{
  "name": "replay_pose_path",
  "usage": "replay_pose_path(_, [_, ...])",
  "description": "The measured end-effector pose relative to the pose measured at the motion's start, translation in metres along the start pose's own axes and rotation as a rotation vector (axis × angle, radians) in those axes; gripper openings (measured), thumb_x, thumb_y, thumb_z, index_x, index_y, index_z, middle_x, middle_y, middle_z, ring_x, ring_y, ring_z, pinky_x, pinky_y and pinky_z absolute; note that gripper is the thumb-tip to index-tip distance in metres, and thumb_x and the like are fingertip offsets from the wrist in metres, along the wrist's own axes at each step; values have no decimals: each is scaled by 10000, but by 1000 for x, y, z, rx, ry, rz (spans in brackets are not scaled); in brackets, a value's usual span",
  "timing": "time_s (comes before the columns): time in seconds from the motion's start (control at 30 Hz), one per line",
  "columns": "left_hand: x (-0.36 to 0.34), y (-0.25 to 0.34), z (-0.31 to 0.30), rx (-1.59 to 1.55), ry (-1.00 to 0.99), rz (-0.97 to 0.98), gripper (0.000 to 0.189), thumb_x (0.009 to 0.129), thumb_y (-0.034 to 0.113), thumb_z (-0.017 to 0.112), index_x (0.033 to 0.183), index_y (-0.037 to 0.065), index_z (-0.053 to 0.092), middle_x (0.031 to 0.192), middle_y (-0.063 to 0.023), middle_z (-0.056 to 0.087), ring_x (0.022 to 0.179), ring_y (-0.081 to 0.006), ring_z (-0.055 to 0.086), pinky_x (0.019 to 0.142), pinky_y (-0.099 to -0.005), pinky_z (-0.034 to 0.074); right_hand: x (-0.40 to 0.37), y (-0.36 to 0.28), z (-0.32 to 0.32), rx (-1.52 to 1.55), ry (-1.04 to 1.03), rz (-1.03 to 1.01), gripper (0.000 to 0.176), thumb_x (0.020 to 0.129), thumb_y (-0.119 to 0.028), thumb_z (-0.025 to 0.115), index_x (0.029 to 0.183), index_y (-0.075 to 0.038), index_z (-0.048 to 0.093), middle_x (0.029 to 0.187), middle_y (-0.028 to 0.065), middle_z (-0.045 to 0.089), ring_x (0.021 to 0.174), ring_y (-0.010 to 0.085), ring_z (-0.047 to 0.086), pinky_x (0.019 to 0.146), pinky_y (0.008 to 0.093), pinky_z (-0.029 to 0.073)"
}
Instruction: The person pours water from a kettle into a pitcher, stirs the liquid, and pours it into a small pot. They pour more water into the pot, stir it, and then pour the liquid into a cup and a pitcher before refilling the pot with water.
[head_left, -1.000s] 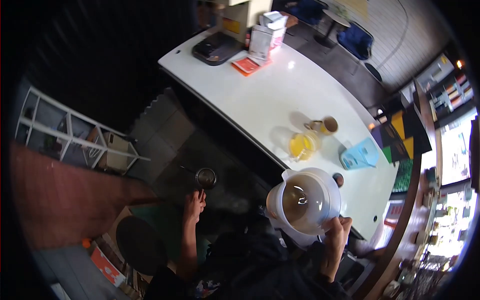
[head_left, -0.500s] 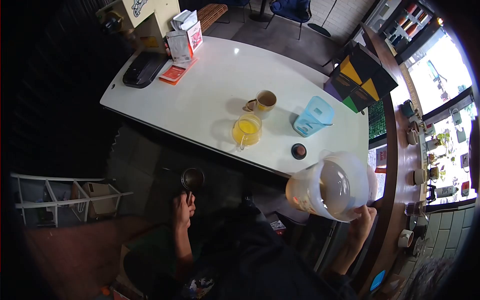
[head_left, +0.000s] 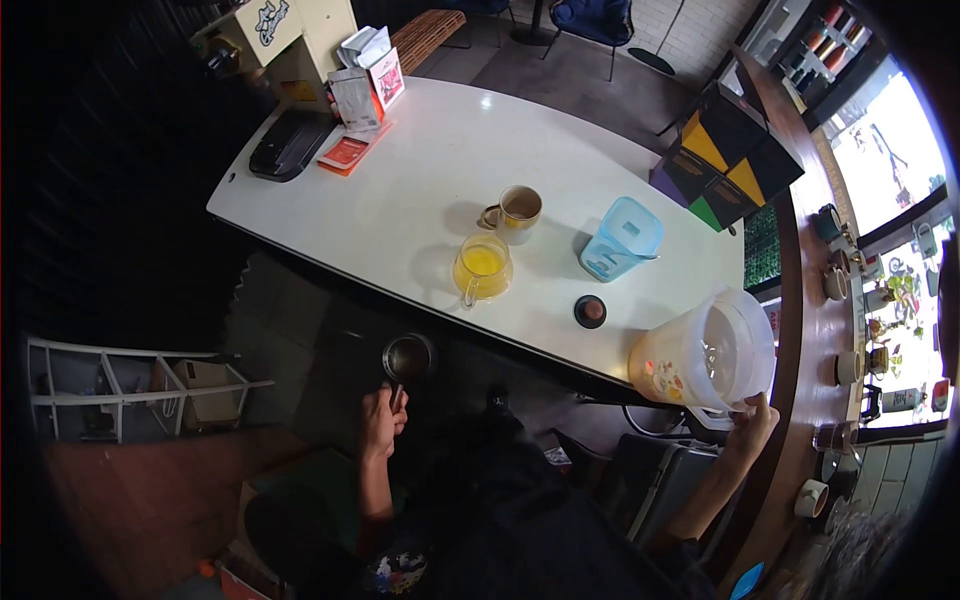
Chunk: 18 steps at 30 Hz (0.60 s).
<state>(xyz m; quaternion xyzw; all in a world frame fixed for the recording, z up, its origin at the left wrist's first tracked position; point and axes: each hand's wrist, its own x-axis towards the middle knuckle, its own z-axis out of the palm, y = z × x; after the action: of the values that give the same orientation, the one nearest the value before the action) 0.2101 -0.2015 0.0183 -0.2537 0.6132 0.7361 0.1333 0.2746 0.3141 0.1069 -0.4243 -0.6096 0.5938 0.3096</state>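
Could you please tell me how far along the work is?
Filling the glass jug looks at least partly done: it holds yellow liquid. The left hand holds a strainer, the right hand a pitcher. Putting both away seems left; further pouring, I can't tell.

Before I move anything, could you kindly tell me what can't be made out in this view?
All in the head view:
- Pitcher base: hidden by its own wall.
- Grip end of the long-handled utensil: covered by the left hand.
- Whether that utensil's bowl is mesh or solid: too dark and small.
- Small print on the red leaflet: too small.
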Motion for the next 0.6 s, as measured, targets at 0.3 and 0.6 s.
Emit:
replay_pose_path(0.3, [-5, -4, 17, 26, 16, 11, 420, 1007, 300, 337, 738, 37, 522, 529, 31, 400, 408, -12, 342, 355, -174, 210, 51, -1, 22, -15, -21, -198, 306, 820, -176, 604, 608, 14, 491, 644, 71, 517, 522, 138, 505, 464, 257, 378])
replay_pose_path(0.6, [-5, -5, 22, 47, -2, 7, 477, 1013, 341, 333, 683, 49, 515, 551, 28, 418, 424, -17, 351, 371, -183, 208, 99, -7, 36, -50, -130, -236, 226, 795, -158, 616, 644, 1, 558, 695, 25, 504, 525, 118, 489, 468, 261, 350])
